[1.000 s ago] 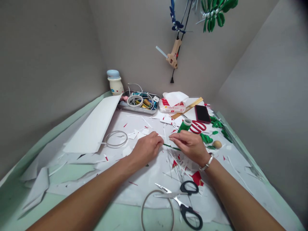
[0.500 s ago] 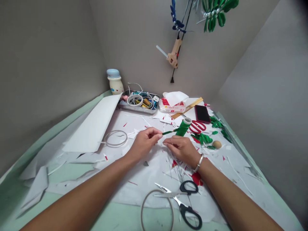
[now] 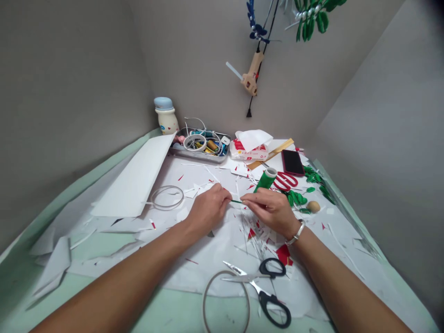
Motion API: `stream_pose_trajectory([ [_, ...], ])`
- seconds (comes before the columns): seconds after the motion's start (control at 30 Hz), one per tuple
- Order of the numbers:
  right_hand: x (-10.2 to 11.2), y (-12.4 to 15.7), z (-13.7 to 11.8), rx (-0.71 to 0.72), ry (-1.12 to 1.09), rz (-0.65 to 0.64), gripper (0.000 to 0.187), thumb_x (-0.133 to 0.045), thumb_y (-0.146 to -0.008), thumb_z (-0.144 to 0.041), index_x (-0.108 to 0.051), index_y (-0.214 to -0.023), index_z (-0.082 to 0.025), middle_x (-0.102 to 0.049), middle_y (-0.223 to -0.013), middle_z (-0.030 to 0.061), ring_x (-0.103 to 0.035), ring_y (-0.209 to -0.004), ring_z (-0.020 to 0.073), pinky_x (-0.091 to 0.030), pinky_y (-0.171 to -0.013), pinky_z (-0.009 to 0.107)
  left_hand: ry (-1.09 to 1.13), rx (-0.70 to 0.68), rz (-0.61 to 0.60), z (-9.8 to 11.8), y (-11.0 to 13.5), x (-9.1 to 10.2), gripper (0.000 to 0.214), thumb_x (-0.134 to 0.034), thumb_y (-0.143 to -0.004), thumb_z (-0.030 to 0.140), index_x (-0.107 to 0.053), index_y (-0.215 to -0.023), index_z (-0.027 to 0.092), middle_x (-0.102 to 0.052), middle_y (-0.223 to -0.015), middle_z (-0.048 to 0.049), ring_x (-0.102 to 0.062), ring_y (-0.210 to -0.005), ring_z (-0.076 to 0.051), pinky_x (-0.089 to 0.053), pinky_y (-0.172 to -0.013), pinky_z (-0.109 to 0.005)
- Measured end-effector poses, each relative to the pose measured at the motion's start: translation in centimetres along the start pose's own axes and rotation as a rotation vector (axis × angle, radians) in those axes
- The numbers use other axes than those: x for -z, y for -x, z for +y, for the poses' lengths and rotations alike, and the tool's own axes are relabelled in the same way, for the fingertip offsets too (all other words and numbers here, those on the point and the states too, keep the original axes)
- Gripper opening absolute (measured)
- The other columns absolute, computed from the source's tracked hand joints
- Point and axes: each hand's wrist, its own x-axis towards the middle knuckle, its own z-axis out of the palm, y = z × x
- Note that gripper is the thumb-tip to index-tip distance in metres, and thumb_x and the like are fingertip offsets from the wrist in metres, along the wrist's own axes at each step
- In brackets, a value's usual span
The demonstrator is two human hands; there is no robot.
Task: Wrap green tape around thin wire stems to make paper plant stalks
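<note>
Pinched narrow between left hand [image 3: 208, 209] and right hand [image 3: 270, 209] — a short green-wrapped stem [image 3: 236, 201], shaped green leaves [image 3: 296, 200] done alongside — thin pale wires [image 3: 255, 241] yet bare.

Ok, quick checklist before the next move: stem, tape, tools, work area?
1. Thin green stem pinched between left hand and right hand: ok.
2. Green tape roll beside right hand: ok.
3. Tape joined to stem: cannot tell, right hand hides that spot.
4. Black-handled scissors apart from both hands: ok.
5. Surface beneath hands free of scraps: not ok, red paper scraps lie there.
</note>
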Motion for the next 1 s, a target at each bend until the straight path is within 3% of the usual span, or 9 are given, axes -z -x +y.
stream_pose_trajectory([
  [0.13,0.2,-0.2,0.9,-0.097,-0.084,0.065,0.015,-0.058,-0.087,-0.024,-0.073,-0.089,-0.021,-0.069,-0.074,0.0019,-0.058,-0.063,0.012,-0.044,-0.061,0.024,0.148,-0.154,-0.151,0.7,0.1,-0.1,0.021,-0.047,-0.086,0.017,-0.067,-0.09,0.02,-0.059,-0.086,-0.0027,-0.057,-0.079,-0.015,-0.042,-0.071,-0.025],
  [0.23,-0.2,-0.1,1.8,-0.193,-0.118,0.11,0.015,-0.059,-0.086,-0.027,-0.073,-0.087,-0.021,-0.072,-0.081,0.0028,-0.064,-0.071,0.0144,-0.048,-0.066,0.025,0.376,-0.173,-0.171,1.1,0.0,0.1,0.017,-0.051,-0.085,0.019,-0.068,-0.088,0.02,-0.061,-0.086,-0.0019,-0.057,-0.082,-0.014,-0.042,-0.076,-0.025],
  [0.4,-1.2,0.3,2.4,-0.29,-0.073,0.013,0.017,-0.057,-0.085,-0.026,-0.073,-0.083,-0.02,-0.073,-0.084,0.0031,-0.066,-0.072,0.0159,-0.048,-0.066,0.026,0.651,0.055,-0.039,1.1,-0.2,0.6,0.015,-0.057,-0.083,0.029,-0.066,-0.084,0.018,-0.06,-0.079,0.0,-0.054,-0.071,-0.012,-0.042,-0.069,-0.024],
  [0.53,-1.8,0.6,1.4,-0.158,-0.03,-0.156,0.016,-0.056,-0.085,-0.02,-0.072,-0.087,-0.021,-0.073,-0.086,0.0028,-0.066,-0.078,0.0154,-0.048,-0.072,0.025,0.775,0.233,0.06,0.6,-0.4,0.6,0.021,-0.057,-0.082,0.036,-0.063,-0.088,0.017,-0.059,-0.074,0.0011,-0.051,-0.064,-0.011,-0.041,-0.061,-0.023],
  [0.67,-1.7,0.8,0.3,0.017,0.069,-0.268,0.017,-0.055,-0.086,-0.018,-0.07,-0.09,-0.021,-0.066,-0.071,0.0011,-0.057,-0.065,0.0121,-0.041,-0.063,0.023,0.6,0.311,0.181,0.1,-0.5,0.3,0.015,-0.056,-0.081,0.031,-0.063,-0.084,0.018,-0.06,-0.074,0.0003,-0.053,-0.065,-0.013,-0.041,-0.062,-0.024],
  [0.77,-1.3,0.7,-0.1,0.117,0.16,-0.211,0.017,-0.054,-0.088,-0.022,-0.07,-0.093,-0.021,-0.058,-0.064,0.0006,-0.051,-0.06,0.0116,-0.036,-0.058,0.023,0.343,0.245,0.211,0.1,-0.4,0.2,0.012,-0.054,-0.082,0.025,-0.064,-0.08,0.019,-0.06,-0.078,-0.0007,-0.055,-0.072,-0.015,-0.041,-0.067,-0.026],
  [1.0,0.0,0.3,0.7,0.104,0.174,-0.03,0.019,-0.054,-0.089,-0.027,-0.072,-0.093,-0.021,-0.054,-0.061,0.0006,-0.049,-0.058,0.0116,-0.036,-0.056,0.024,0.01,0.03,0.065,0.7,0.3,0.0,0.019,-0.044,-0.087,0.02,-0.063,-0.088,0.019,-0.057,-0.086,-0.0032,-0.056,-0.076,-0.016,-0.041,-0.066,-0.026],
])
